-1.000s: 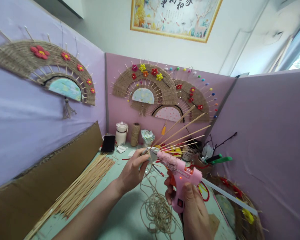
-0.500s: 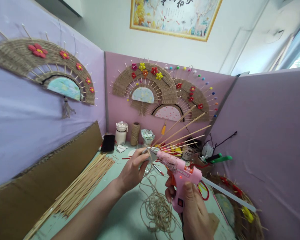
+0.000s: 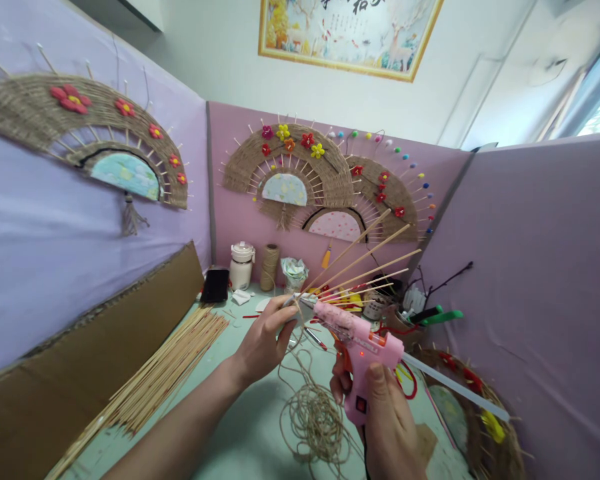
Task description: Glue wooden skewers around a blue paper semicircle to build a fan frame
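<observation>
- While the bare right grip [image 3: 385, 413] is wrapped round the handle of a pink plastic glue gun [image 3: 347, 323], the bare left grip [image 3: 260, 340] is pinched narrow at the converging end of a fan of thin pale wooden sticks [image 3: 405, 257].
- Position of workpiece: the sticks spread up and to the right, raised above the pale green worktop [image 3: 250, 427]; a small greyish flat piece [image 3: 305, 315] shows beside the left fingertips – its exact join to the sticks cannot be made out.
- Position of tool: the metal nozzle points left at the converging end, close to the left fingertips; whether it touches cannot be told. A lit indicator shows on the body, and a long translucent glue stick [image 3: 455, 387] protrudes from the rear.
- Supply: a strand of loose beige twine [image 3: 317, 420] runs up to the left fingertips from a tangled heap below.
- Step in hand, as judged: applying glue where strand and sticks meet. No bead of glue is discernible.
- Next move, as judged: calls for a steady left pinch, measured trigger pressure and fingertips clear of the hot nozzle.
- Further stock: a bundle of straight wooden sticks [image 3: 170, 373] lies left of the left forearm, beside a brown cardboard strip [image 3: 105, 340].
</observation>
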A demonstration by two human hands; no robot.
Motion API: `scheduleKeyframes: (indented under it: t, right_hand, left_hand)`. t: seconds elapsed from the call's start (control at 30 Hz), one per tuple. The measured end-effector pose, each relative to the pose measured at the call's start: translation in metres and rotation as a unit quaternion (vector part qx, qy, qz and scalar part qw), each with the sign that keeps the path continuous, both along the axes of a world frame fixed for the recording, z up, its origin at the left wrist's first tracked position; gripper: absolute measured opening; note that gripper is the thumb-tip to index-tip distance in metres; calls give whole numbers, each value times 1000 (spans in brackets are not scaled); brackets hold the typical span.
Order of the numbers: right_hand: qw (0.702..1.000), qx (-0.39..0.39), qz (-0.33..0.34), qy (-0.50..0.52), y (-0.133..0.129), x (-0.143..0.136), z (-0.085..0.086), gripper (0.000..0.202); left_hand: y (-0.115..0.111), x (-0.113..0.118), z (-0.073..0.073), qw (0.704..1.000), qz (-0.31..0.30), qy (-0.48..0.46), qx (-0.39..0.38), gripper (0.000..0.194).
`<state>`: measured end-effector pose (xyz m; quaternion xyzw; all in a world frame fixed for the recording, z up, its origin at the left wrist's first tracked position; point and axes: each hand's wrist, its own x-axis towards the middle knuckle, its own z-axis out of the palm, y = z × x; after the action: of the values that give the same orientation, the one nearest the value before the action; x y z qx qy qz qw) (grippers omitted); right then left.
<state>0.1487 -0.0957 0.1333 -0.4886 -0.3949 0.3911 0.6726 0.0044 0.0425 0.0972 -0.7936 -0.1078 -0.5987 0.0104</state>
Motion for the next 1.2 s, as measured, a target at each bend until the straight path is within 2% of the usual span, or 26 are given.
scheduleKeyframes:
  t: [1.2]
  right_hand:
    - [996,-29,-26,-79,-1,11,-2,50]
  left_hand:
    - [1,-2,0,1000,12,-7,0,55]
